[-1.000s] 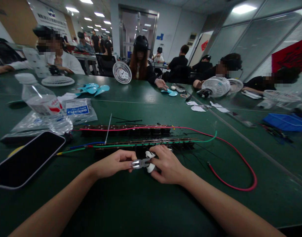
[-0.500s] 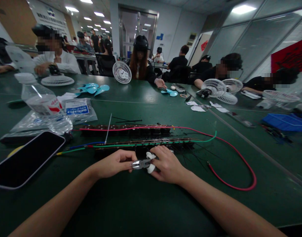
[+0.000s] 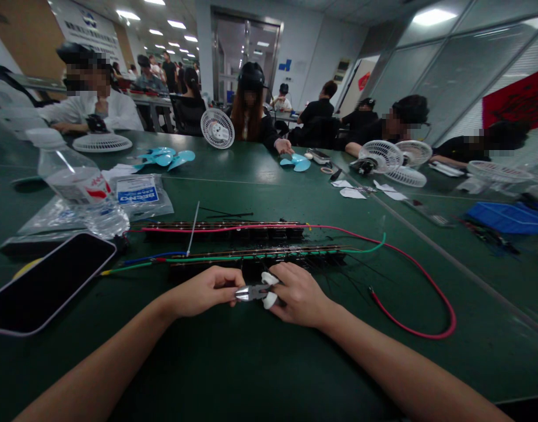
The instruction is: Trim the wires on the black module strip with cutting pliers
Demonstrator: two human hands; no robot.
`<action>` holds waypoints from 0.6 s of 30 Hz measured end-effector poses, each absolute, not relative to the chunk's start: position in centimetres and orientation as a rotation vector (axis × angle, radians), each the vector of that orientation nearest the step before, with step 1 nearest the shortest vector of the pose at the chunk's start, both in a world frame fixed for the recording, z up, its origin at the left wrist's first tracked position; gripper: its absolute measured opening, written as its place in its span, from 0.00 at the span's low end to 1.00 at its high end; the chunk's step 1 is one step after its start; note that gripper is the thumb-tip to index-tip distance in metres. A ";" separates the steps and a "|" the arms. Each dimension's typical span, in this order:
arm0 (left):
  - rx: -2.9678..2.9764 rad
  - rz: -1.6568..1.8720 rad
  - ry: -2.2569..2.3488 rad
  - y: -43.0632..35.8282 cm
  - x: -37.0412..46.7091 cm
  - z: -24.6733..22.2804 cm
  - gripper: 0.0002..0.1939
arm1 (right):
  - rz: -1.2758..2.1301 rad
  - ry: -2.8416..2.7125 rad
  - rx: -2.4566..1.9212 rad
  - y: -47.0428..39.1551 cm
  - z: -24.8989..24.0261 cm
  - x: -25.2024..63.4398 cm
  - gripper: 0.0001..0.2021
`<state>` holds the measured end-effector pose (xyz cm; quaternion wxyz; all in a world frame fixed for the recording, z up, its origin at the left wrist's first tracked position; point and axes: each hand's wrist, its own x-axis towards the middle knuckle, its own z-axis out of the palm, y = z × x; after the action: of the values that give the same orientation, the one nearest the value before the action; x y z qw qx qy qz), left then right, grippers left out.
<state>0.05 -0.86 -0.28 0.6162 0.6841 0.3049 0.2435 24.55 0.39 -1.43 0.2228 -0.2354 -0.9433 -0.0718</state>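
Observation:
Diagonal cutters [image 3: 250,292] with white grips lie level in my right hand [image 3: 300,298], its fingers wrapped round the handles. The jaws point left. At their tip, the thumb and fingers of my left hand [image 3: 205,292] are pinched together; whatever they may hold is hidden. Just beyond both hands runs the nearer black terminal strip [image 3: 181,271], with a green wire [image 3: 234,258] along its top. Behind it is a second black strip [image 3: 273,233] with a red wire [image 3: 339,228] over it. A white cable tie [image 3: 193,228] sticks up from the nearer strip's left part.
Left of my hands lie a phone [image 3: 53,284], a water bottle [image 3: 75,181] and a plastic bag [image 3: 139,193]. The red cable's loop [image 3: 449,316] curves at right. Co-workers sit across the table [image 3: 234,176], among white fan guards [image 3: 217,129] and blue fan blades [image 3: 161,157].
My hands and the cutters stay almost still. Across the table, a co-worker's hand and a blue fan blade have shifted slightly left. The co-worker at far left has lowered a hand.

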 end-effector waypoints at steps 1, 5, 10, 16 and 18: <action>1.575 0.560 0.703 -0.9 0.1 -0.3 0.10 | -0.198 -2.604 -0.650 0.4 -1.5 24.6 0.09; 1.571 0.554 0.717 -0.8 0.1 -0.2 0.11 | -0.200 -2.601 -0.653 0.4 -1.5 24.5 0.10; 1.569 0.560 0.724 -0.8 0.1 -0.2 0.11 | -0.212 -2.606 -0.671 0.4 -1.3 24.5 0.10; 1.561 0.561 0.712 -0.8 0.0 -0.2 0.11 | -0.184 -2.631 -0.674 0.4 -1.1 24.6 0.09; 1.543 0.564 0.700 -0.8 -0.1 -0.2 0.11 | -0.166 -2.637 -0.689 0.4 -0.9 24.6 0.08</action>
<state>-0.09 -0.75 -0.21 0.6272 0.6731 0.3053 0.2458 24.63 0.42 -0.95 0.2041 -0.2469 -0.9454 -0.0595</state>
